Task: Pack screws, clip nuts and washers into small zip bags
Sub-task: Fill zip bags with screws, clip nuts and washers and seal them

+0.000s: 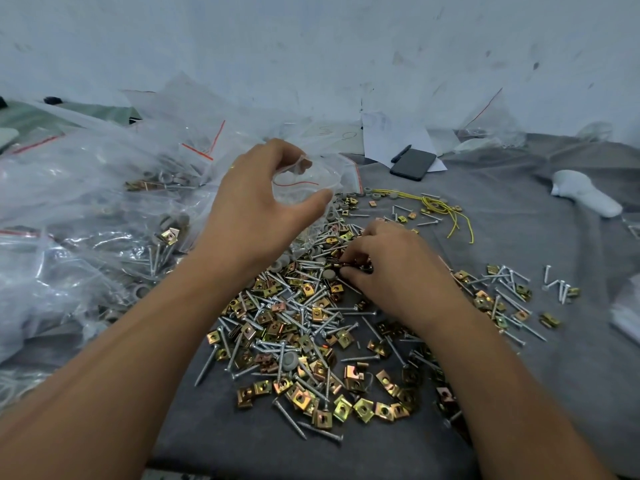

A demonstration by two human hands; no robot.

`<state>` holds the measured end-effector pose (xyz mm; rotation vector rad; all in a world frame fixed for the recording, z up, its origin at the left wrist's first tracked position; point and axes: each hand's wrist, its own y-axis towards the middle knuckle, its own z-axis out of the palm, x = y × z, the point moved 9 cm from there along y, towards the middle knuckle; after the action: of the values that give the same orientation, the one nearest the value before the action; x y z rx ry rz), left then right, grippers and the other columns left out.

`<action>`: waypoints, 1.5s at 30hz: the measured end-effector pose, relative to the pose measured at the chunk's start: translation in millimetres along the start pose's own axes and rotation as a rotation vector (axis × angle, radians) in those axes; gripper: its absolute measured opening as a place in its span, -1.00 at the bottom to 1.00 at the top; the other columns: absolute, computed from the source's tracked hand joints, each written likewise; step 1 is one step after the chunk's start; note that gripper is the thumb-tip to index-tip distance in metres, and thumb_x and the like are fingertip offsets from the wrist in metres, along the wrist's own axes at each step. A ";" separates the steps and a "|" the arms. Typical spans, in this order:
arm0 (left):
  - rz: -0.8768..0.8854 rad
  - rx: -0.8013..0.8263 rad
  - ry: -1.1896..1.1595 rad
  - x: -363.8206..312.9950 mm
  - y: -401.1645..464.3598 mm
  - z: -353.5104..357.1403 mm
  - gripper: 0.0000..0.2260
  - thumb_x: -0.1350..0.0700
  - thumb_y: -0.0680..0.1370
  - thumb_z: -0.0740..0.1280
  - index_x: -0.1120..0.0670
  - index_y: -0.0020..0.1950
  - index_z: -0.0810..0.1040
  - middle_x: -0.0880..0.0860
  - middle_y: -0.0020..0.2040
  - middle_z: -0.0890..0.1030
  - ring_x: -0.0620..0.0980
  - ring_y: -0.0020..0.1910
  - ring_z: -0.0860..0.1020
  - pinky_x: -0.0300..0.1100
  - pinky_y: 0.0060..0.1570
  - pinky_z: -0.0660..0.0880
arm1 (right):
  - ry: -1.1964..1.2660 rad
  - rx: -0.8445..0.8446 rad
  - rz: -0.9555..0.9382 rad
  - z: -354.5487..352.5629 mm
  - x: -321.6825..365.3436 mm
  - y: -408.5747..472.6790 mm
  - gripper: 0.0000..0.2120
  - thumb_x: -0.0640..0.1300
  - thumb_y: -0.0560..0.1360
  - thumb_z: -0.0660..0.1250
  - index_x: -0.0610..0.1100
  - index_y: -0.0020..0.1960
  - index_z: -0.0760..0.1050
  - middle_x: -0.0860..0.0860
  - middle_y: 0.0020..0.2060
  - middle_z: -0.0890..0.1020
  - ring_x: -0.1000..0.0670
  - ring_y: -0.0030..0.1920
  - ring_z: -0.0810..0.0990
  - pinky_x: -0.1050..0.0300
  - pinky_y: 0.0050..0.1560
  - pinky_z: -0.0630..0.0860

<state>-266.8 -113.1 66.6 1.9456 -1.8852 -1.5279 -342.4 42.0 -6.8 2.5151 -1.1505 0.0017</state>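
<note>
In the lower centre I see the heap of silver screws and brass-yellow clip nuts (304, 327) with a few grey round washers (290, 360) on the grey cloth tabletop (540, 358). My right hand (391, 271) pinches pieces in the pile. Above, my left hand (258, 209) grips a small clear zip bag (304, 188), mouth held open. Filled plastic bags (86, 209) crowd the left; a black phone (412, 164) and yellow wire (446, 211) lie beyond, before a scuffed white wall (346, 46).

Clear zip bag (304, 183) raised open above heaped hardware (304, 327).
</note>
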 end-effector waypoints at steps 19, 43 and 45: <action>-0.014 0.062 -0.005 -0.9 -1.1 4.5 -0.65 -0.06 0.53 0.53 0.01 0.25 0.59 -0.06 0.21 0.64 -0.08 0.28 0.54 -0.12 0.30 0.45 | 1.493 -0.179 -0.011 -52.0 -16.0 -14.2 -0.76 -0.26 0.53 0.41 -0.31 0.18 0.60 -0.24 0.03 0.73 -0.18 -0.04 0.71 0.02 0.00 0.66; 0.044 0.132 0.046 -11.2 -5.6 15.1 -0.62 -0.04 0.50 0.56 0.02 0.25 0.58 -0.05 0.18 0.61 -0.01 0.24 0.52 -0.04 0.27 0.43 | 1.914 -0.031 0.070 -43.7 -4.3 -11.6 -0.80 -0.19 0.60 0.29 -0.27 0.13 0.59 -0.21 -0.05 0.74 -0.05 -0.19 0.74 0.18 -0.22 0.65; 0.048 0.128 0.046 -10.5 -5.6 15.4 -0.63 -0.05 0.50 0.57 0.00 0.24 0.58 -0.06 0.18 0.60 -0.02 0.23 0.52 -0.07 0.25 0.42 | 1.946 -0.039 0.080 -43.7 -4.4 -12.4 -0.84 -0.20 0.58 0.31 -0.24 0.07 0.63 -0.17 -0.14 0.72 -0.02 -0.26 0.68 0.21 -0.25 0.61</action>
<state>-270.0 -94.6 61.4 1.9512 -2.0417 -1.3696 -329.6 67.3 29.1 1.1943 -0.2604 1.8183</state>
